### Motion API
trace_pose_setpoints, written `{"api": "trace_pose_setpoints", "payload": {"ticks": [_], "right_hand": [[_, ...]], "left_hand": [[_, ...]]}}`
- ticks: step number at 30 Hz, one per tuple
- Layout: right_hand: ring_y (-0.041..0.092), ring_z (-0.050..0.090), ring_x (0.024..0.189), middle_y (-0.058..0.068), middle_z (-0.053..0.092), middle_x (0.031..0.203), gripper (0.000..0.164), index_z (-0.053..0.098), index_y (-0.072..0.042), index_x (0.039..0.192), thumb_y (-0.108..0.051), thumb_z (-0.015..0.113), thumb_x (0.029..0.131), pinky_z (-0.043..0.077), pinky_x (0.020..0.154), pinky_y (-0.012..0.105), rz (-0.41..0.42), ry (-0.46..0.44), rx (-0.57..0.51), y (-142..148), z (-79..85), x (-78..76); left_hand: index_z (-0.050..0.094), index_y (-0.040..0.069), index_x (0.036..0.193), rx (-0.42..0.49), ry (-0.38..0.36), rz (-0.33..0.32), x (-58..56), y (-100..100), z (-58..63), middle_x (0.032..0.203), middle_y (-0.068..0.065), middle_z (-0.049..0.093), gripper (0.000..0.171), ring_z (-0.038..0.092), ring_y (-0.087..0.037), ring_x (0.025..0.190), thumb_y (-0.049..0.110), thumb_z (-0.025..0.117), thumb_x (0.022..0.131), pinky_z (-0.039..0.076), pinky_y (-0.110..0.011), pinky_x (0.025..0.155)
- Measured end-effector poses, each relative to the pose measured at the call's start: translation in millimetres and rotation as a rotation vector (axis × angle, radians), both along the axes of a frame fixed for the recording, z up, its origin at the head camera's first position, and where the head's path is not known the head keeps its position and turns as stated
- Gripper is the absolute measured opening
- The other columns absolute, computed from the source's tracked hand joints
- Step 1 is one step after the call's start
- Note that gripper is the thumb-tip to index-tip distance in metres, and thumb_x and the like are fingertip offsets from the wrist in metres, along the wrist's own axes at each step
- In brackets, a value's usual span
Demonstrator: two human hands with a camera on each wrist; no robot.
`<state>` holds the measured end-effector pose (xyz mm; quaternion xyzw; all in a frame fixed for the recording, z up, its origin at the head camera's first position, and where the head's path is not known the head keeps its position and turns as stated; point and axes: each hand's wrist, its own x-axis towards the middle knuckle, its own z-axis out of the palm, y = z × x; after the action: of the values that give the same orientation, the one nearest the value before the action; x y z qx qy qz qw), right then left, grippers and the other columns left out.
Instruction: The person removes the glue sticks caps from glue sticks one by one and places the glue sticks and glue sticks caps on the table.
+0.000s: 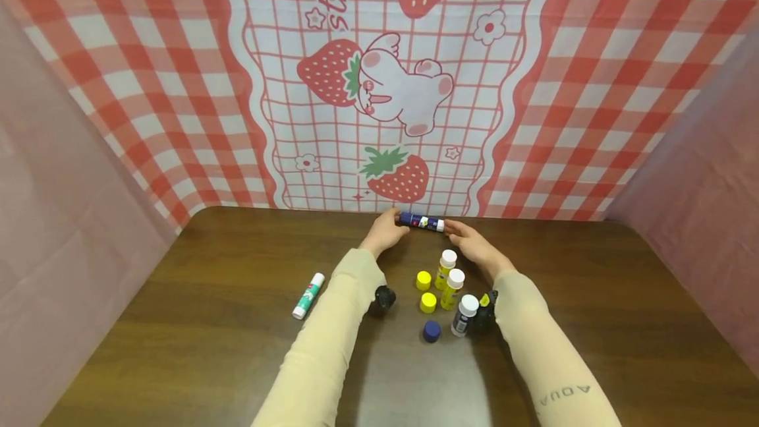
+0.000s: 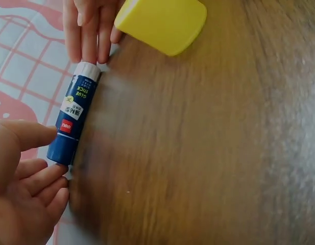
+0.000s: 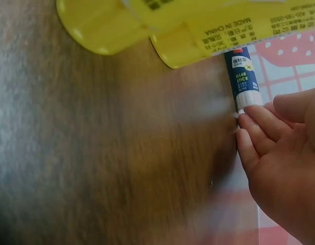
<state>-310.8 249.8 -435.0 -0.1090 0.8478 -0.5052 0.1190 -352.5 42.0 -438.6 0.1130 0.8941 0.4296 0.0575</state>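
A dark blue glue stick (image 1: 422,222) with a white end lies sideways along the table's far edge, between my two hands. At its blue cap end is my left hand (image 1: 385,233), with the thumb beside the cap and the fingertips right at its end. My right hand (image 1: 474,246) has its extended fingertips at the white base. In the left wrist view the printed label of the glue stick (image 2: 73,109) faces up. The right wrist view shows the white end of the glue stick (image 3: 247,99) against the fingers of the right hand (image 3: 285,148).
Two yellow glue sticks (image 1: 452,290) and a dark one (image 1: 464,316) stand uncapped between the forearms. Two yellow caps (image 1: 428,302) and a dark blue cap (image 1: 431,331) sit left of them. A green-and-white glue stick (image 1: 308,296) lies left of the left arm. A checked cloth (image 1: 379,183) hangs behind the table.
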Motion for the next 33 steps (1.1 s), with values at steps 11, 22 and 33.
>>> {"api": "trace_pose_setpoints", "payload": {"ticks": [11, 22, 33], "right_hand": [[0.043, 0.026, 0.13, 0.031, 0.029, 0.139, 0.045, 0.025, 0.007, 0.138, 0.0, 0.029, 0.094, 0.019, 0.106, 0.053, 0.05, 0.045, 0.014, 3, 17.0, 6.3], [0.041, 0.042, 0.119, 0.027, 0.045, 0.129, 0.038, 0.042, 0.003, 0.131, 0.0, 0.031, 0.095, 0.031, 0.1, 0.053, -0.011, 0.159, 0.1, 7, 37.3, 9.9], [0.032, 0.041, 0.123, 0.018, 0.05, 0.129, 0.033, 0.051, -0.003, 0.125, -0.006, 0.036, 0.096, 0.029, 0.102, 0.05, -0.052, 0.273, 0.112, 4, 64.1, 25.3]], "left_hand": [[0.055, 0.0, 0.122, 0.141, 0.003, 0.229, 8.4, 11, 10.0, 0.112, -0.015, 0.061, 0.043, 0.056, -0.025, 0.105, 0.008, 0.063, 0.08, 0.044, -0.033, 0.09], [0.057, 0.004, 0.109, 0.704, -0.198, 0.283, -74.6, 23, -79.6, 0.095, -0.008, 0.06, 0.033, 0.063, -0.019, 0.075, 0.007, 0.066, 0.077, 0.052, -0.027, 0.067], [0.055, -0.004, 0.118, 0.891, -0.287, 0.299, 13.0, 10, 12.8, 0.109, -0.016, 0.058, 0.038, 0.062, -0.024, 0.089, 0.0, 0.061, 0.081, 0.05, -0.029, 0.081]]}}
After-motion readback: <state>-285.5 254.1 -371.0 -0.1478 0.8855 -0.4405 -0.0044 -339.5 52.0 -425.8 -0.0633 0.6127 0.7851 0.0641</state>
